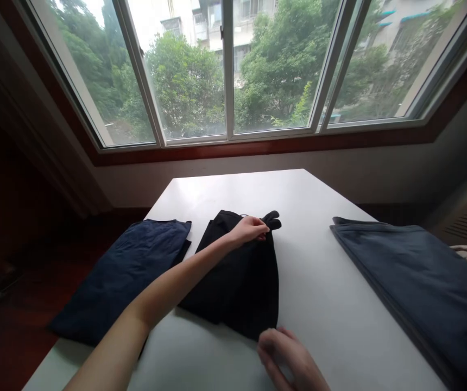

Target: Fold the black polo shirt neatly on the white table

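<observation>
A folded black garment [239, 282] lies in the middle of the white table [319, 282]. My left hand [248, 228] reaches across it and pinches the fabric at its far edge, fingers closed on the cloth. My right hand [288, 358] rests at the garment's near right corner, fingers curled, touching or just beside the cloth; what it grips, if anything, is hidden.
A folded navy garment [130, 274] lies at the table's left edge, overhanging it. A large dark blue-grey folded garment [421, 288] covers the right side. A wide window [229, 70] stands behind the table. Dark floor lies to the left.
</observation>
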`<state>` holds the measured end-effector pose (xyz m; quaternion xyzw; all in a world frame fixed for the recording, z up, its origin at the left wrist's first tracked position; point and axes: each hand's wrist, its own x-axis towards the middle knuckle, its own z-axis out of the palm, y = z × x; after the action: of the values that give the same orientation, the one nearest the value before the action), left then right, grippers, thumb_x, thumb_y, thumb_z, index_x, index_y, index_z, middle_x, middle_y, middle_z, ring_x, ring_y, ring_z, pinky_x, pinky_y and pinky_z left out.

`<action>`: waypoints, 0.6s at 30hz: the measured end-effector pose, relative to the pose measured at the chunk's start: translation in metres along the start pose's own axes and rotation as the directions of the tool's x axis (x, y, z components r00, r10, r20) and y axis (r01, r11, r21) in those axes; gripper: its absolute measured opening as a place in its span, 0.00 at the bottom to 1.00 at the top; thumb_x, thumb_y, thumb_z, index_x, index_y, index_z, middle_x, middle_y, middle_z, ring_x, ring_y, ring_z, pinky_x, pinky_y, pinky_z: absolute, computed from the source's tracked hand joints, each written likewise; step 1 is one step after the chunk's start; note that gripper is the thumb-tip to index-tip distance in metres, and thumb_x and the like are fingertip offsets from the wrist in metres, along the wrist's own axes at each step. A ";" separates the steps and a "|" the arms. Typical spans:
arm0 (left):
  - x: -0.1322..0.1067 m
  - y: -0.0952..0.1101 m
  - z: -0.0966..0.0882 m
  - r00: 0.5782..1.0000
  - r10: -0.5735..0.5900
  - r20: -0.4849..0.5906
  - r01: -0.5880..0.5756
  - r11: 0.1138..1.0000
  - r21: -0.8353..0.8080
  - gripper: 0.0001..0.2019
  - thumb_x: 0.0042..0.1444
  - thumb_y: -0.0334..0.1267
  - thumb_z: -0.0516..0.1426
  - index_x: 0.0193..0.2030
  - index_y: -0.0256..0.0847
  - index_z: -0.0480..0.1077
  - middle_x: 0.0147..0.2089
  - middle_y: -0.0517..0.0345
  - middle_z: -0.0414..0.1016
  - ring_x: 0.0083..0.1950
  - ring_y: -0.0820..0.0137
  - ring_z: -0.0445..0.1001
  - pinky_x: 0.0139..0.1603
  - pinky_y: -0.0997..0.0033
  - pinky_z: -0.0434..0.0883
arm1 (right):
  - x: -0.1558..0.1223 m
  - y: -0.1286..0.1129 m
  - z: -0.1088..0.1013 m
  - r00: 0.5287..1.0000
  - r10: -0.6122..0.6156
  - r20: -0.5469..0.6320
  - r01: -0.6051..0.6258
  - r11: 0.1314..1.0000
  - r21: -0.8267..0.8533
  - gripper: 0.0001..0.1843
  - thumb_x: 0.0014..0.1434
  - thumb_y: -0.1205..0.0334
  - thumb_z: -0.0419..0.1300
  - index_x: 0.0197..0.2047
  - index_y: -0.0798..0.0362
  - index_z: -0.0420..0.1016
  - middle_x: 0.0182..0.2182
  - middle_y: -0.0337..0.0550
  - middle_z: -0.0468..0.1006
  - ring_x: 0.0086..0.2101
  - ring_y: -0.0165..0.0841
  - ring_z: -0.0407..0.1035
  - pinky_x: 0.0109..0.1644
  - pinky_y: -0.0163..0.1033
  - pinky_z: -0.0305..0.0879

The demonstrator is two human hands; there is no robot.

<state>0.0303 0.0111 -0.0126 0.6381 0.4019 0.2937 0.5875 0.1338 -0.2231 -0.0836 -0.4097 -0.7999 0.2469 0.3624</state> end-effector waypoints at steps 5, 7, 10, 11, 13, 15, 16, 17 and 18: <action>0.059 -0.014 0.035 0.985 0.129 -0.119 -0.086 0.947 0.309 0.06 0.55 0.34 0.57 0.30 0.34 0.71 0.25 0.56 0.72 0.30 0.69 0.72 0.35 0.71 0.68 | 0.000 0.000 0.002 0.983 -0.062 -0.174 0.044 0.994 -0.103 0.07 0.64 0.70 0.47 0.35 0.51 0.60 0.25 0.34 0.66 0.26 0.26 0.64 0.53 0.43 0.61; 0.078 -0.017 0.038 0.968 0.173 -0.183 -0.073 0.889 0.453 0.07 0.57 0.36 0.55 0.36 0.34 0.72 0.33 0.51 0.75 0.37 0.65 0.74 0.42 0.67 0.69 | -0.001 0.003 0.005 0.974 -0.055 -0.221 0.033 0.994 -0.104 0.08 0.64 0.71 0.46 0.35 0.51 0.60 0.26 0.34 0.66 0.26 0.26 0.64 0.55 0.44 0.61; 0.096 -0.020 0.034 0.968 0.204 -0.148 -0.069 0.777 0.625 0.12 0.62 0.38 0.50 0.44 0.33 0.71 0.45 0.44 0.75 0.47 0.61 0.73 0.50 0.63 0.69 | -0.002 0.009 0.010 0.970 -0.094 -0.222 0.073 0.992 -0.104 0.08 0.64 0.71 0.45 0.35 0.50 0.58 0.24 0.34 0.64 0.24 0.26 0.63 0.50 0.41 0.65; 0.098 -0.022 0.033 0.976 0.189 -0.105 -0.076 0.755 0.651 0.12 0.63 0.38 0.51 0.44 0.33 0.71 0.46 0.44 0.75 0.48 0.61 0.73 0.51 0.63 0.69 | -0.002 0.011 0.011 0.968 -0.120 -0.222 0.097 0.989 -0.109 0.08 0.64 0.71 0.45 0.34 0.50 0.58 0.24 0.33 0.64 0.24 0.26 0.62 0.48 0.40 0.66; 0.096 -0.027 0.032 0.985 0.171 0.001 -0.123 0.705 0.699 0.10 0.61 0.39 0.54 0.43 0.35 0.71 0.49 0.44 0.74 0.51 0.59 0.71 0.54 0.62 0.67 | -0.002 0.014 0.013 0.960 -0.154 -0.234 0.129 0.984 -0.120 0.08 0.64 0.71 0.44 0.34 0.50 0.57 0.23 0.33 0.63 0.23 0.26 0.61 0.47 0.40 0.66; 0.084 -0.032 0.033 0.974 0.194 0.120 -0.215 0.598 0.772 0.14 0.58 0.41 0.58 0.47 0.35 0.71 0.54 0.43 0.70 0.57 0.56 0.67 0.59 0.58 0.64 | -0.002 0.014 0.014 0.959 -0.138 -0.248 0.109 0.986 -0.127 0.09 0.64 0.71 0.44 0.34 0.50 0.56 0.23 0.33 0.64 0.23 0.25 0.62 0.47 0.40 0.66; 0.074 -0.034 0.034 0.962 0.204 0.183 -0.266 0.528 0.806 0.18 0.58 0.43 0.58 0.51 0.35 0.69 0.58 0.42 0.67 0.61 0.54 0.64 0.61 0.55 0.62 | -0.003 0.013 0.014 0.961 -0.118 -0.250 0.087 0.988 -0.129 0.09 0.64 0.72 0.44 0.34 0.50 0.56 0.23 0.33 0.64 0.23 0.25 0.62 0.48 0.39 0.66; 0.061 -0.035 0.034 0.947 0.209 0.244 -0.316 0.462 0.829 0.22 0.59 0.45 0.58 0.55 0.35 0.66 0.61 0.40 0.63 0.63 0.53 0.60 0.63 0.53 0.60 | -0.003 0.012 0.014 0.964 -0.097 -0.247 0.065 0.989 -0.133 0.09 0.63 0.72 0.45 0.33 0.50 0.57 0.23 0.33 0.65 0.24 0.25 0.63 0.48 0.39 0.66; 0.046 -0.035 0.034 0.931 0.209 0.299 -0.361 0.413 0.836 0.25 0.59 0.47 0.57 0.59 0.35 0.63 0.64 0.39 0.60 0.65 0.52 0.58 0.65 0.51 0.58 | -0.003 0.011 0.014 0.968 -0.079 -0.240 0.047 0.990 -0.137 0.09 0.63 0.73 0.45 0.33 0.50 0.57 0.24 0.33 0.66 0.24 0.25 0.64 0.48 0.39 0.65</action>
<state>0.0768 0.0328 -0.0567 0.9265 0.3354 0.0922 0.1436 0.1293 -0.2209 -0.1010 -0.4341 -0.7761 0.1303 0.4385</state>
